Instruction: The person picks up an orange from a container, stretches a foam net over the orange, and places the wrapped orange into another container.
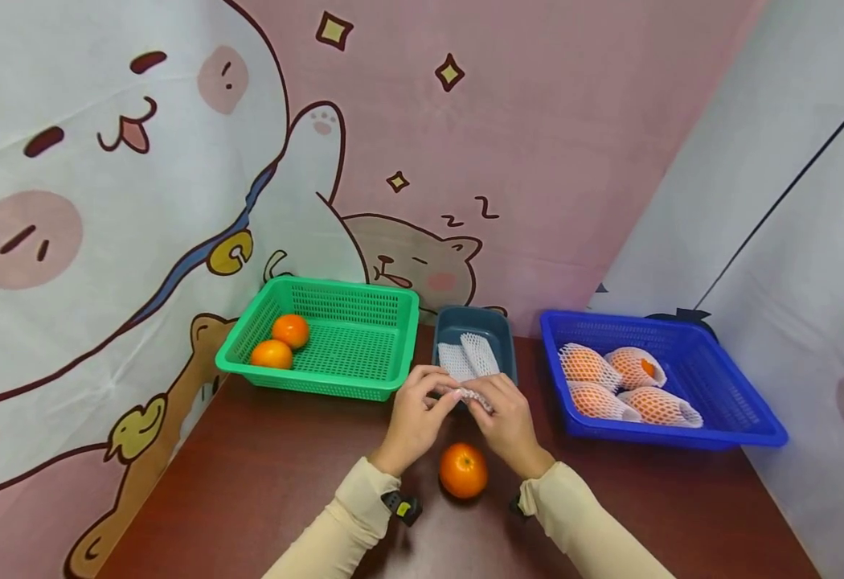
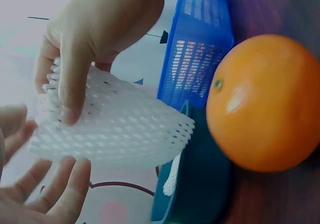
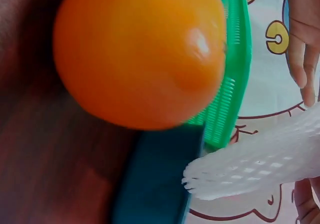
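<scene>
Behind the loose orange [image 1: 463, 470], a cartoon backdrop [image 1: 567, 121] in pink and white. Beneath the loose orange, the brown desk [image 1: 248, 482]. Beyond the loose orange and to its right, a blue basket [image 1: 729, 394], with four wrapped oranges [image 1: 587, 368] grouped at the side nearer the loose orange. Beyond and to the left, a green basket [image 1: 353, 346], with two bare oranges [image 1: 290, 331] at the end farther from the loose orange. Straight beyond, a dark tray [image 1: 505, 334] with white spare nets [image 1: 480, 354] inside. Just beyond the loose orange and raised above the desk, the right hand [image 1: 509, 418], thumb and fingers closed in a pinch on a white foam net [image 2: 115, 129]. Opposite, the left hand [image 1: 417, 414], fingers loosely bent at the foam net's edge; cannot tell about any grip.
</scene>
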Demonstrator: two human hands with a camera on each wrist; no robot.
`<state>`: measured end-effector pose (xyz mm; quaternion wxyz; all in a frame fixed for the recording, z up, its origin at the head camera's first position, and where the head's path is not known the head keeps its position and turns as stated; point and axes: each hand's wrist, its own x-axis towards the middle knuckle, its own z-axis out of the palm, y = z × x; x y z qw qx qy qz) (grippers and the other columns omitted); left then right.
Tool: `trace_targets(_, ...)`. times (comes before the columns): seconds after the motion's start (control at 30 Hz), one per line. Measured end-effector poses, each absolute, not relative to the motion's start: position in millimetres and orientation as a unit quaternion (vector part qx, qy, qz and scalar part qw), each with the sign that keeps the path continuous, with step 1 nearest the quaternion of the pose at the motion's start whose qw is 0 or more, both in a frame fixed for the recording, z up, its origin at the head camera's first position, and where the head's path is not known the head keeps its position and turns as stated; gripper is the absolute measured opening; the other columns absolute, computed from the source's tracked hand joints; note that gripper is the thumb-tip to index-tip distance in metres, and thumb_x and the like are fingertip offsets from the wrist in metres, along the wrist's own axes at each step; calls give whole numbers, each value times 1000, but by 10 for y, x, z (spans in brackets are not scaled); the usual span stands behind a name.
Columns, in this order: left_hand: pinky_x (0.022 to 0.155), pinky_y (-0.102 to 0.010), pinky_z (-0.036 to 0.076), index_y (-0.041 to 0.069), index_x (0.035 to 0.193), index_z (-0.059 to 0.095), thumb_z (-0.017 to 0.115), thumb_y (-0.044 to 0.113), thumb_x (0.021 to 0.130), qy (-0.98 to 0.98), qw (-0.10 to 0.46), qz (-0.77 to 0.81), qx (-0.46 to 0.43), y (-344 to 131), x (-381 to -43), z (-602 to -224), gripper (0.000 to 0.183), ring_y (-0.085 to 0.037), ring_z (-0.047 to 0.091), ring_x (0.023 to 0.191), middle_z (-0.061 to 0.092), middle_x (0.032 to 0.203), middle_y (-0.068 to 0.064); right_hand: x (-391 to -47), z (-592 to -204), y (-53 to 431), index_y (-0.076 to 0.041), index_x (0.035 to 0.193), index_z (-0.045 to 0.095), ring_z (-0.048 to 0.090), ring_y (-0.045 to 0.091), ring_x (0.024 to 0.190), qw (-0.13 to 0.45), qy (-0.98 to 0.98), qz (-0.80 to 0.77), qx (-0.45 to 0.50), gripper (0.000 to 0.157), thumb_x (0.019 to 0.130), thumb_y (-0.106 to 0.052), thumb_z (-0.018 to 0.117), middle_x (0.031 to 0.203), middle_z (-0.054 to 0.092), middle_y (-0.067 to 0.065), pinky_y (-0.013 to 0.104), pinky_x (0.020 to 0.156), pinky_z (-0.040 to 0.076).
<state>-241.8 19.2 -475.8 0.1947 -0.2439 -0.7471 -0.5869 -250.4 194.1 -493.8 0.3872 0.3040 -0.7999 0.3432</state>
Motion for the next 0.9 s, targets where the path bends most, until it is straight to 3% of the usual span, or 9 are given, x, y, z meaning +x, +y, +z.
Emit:
trace_targets(0.23, 65, -26, 54, 7, 84, 67, 73, 9, 86, -760, 210, -589, -179, 195, -2382, -4844, 7, -13, 64, 73, 60, 89, -4, -2452, -5038, 1910, -10, 97, 73, 60, 19, 83, 375, -806, 359, 285, 23, 76, -2, 78, 89, 67, 2, 29, 78, 48)
trace_targets(0.47, 59, -24, 52, 6, 87, 73, 71, 9, 88, -808, 177, -545, -134, 145, -2398, -4809, 4, -11, 64, 60, 59, 82, -4, -2435, -5113, 1880, -10, 95, 72, 60, 19, 83, 371, -800, 368, 296, 25, 74, 5, 75, 89, 66, 1, 28, 78, 47)
trace_targets(0.57, 60, -24, 51, 5, 96, 74, 74, 3, 83, -825, 163, -523, -142, 140, -2416, -4798, 13, -12, 63, 64, 62, 86, -8, -2432, -5138, 1872, -10, 94, 71, 59, 19, 84, 363, -799, 365, 310, 26, 73, 5, 75, 90, 66, 0, 28, 78, 47)
trace_targets(0.8, 64, -24, 48, 5, 120, 69, 66, -13, 74, -854, 137, -465, -190, 158, -2396, -4767, 49, -17, 57, 78, 57, 101, -10, -2355, -5032, 1861, -10, 115, 60, 50, 24, 115, 272, -838, 384, 276, 42, 80, -22, 79, 125, 57, 5, 44, 95, 43)
trace_targets(0.9, 74, -29, 50, 7, 125, 66, 66, -11, 75, -865, 116, -437, -217, 157, -2372, -4718, 54, -21, 59, 91, 58, 111, -10, -2345, -4963, 1834, -7, 114, 55, 44, 30, 125, 277, -852, 366, 250, 41, 82, -19, 77, 135, 49, 13, 51, 97, 42)
